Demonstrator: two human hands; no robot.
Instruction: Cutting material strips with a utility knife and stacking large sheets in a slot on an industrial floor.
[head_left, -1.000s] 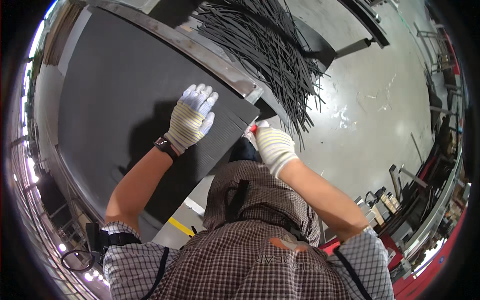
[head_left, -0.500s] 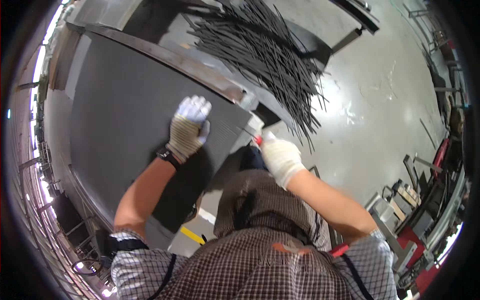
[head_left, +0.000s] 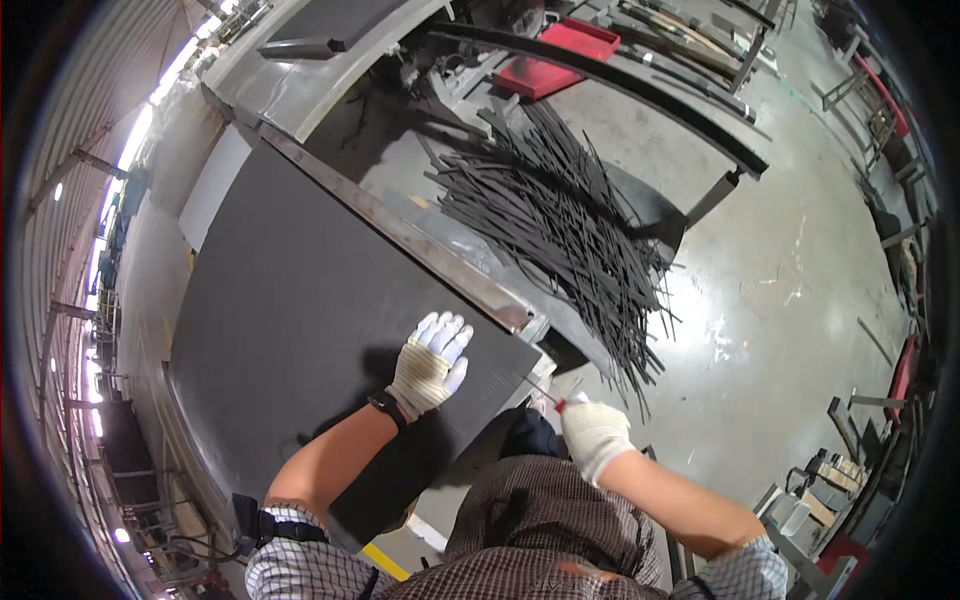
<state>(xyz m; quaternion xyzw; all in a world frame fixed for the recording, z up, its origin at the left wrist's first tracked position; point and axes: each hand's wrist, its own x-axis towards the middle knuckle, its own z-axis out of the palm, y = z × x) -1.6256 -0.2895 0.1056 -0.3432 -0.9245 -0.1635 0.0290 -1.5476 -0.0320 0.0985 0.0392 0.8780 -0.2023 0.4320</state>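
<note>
My left hand (head_left: pixel 429 367), in a white glove with yellowish bands, lies flat with fingers stretched on a large dark grey sheet (head_left: pixel 290 290). Closed around a red-handled tool with a thin metal shaft (head_left: pixel 541 389) is my gloved right hand (head_left: pixel 596 436), just off the sheet's near right corner. The shaft points at that corner; whether its tip touches cannot be made out, nor its exact kind. Fine parallel lines mark the sheet between my hands. A worn metal bar (head_left: pixel 400 230) runs along the sheet's far right edge.
Beyond the bar lies a heap of thin black strips (head_left: pixel 560 210). A dark metal beam (head_left: pixel 620 78) spans above it, with a red tray (head_left: pixel 560 55) behind. Boxes and tools (head_left: pixel 825 480) stand at the right on the grey floor (head_left: pixel 760 330).
The view has tilted up, so the sheet and both hands appear lower and the red tray shows. My left hand stays flat on the sheet; more of the tool's shaft is visible.
</note>
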